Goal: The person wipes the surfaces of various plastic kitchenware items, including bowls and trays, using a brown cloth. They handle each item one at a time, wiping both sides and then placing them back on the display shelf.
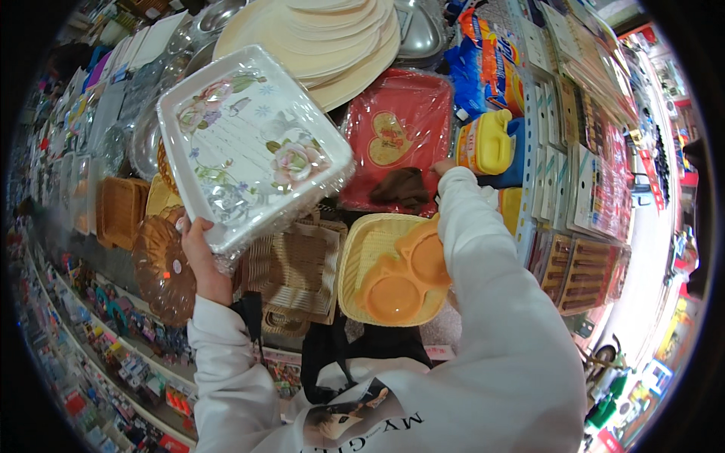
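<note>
My left hand point(205, 263) grips the lower left corner of a white rectangular tray point(249, 139) with a flower print and clear plastic wrap, tilted above the goods. At the right edge of a red plastic-wrapped tray point(422, 105) is my right hand point(444, 166), partly hidden by its white sleeve; its fingers do not show well enough to tell their hold. A dark brown cloth point(401, 188) lies on the red tray beside that hand. Close on its other side stands a yellow plastic jug point(491, 142). Nearer my body, an orange divided plastic dish point(395, 295) rests in a pale woven basket point(357, 243).
Round cream boards point(340, 51) are stacked at the back, near metal trays point(419, 31). Detergent bags point(498, 73) and a rack of packaged goods point(595, 187) stand right. Woven baskets point(294, 257) and a brown scalloped plastic dish point(161, 272) are left of centre.
</note>
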{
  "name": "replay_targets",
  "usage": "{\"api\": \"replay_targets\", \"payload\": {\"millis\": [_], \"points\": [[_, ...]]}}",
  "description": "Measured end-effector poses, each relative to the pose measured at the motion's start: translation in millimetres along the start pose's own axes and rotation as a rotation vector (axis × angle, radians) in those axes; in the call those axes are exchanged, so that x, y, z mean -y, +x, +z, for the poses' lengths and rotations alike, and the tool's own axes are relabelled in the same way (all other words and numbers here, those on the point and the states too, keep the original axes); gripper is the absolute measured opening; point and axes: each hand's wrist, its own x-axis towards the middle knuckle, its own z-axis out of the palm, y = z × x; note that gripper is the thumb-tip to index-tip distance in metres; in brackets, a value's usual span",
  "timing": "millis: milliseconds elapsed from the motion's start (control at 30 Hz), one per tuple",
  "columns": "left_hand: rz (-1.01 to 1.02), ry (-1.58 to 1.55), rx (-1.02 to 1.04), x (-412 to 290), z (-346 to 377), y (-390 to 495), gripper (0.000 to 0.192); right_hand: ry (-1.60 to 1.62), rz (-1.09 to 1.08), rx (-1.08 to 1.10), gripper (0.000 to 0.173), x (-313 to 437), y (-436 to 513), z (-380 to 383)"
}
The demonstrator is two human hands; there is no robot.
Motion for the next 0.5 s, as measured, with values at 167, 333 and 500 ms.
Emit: {"api": "replay_targets", "payload": {"millis": [167,333,500], "points": [[-0.032,-0.125,0.121,11,29,83,0.029,-0.501,-0.185,-0.034,0.042,-5,21,9],[0.012,-0.107,0.185,19,83,180,0.027,-0.311,-0.016,-0.08,0.035,16,-12,-7],[0.027,-0.114,0.184,29,121,246,0.024,-0.167,0.064,-0.209,0.029,48,-60,-34]]}}
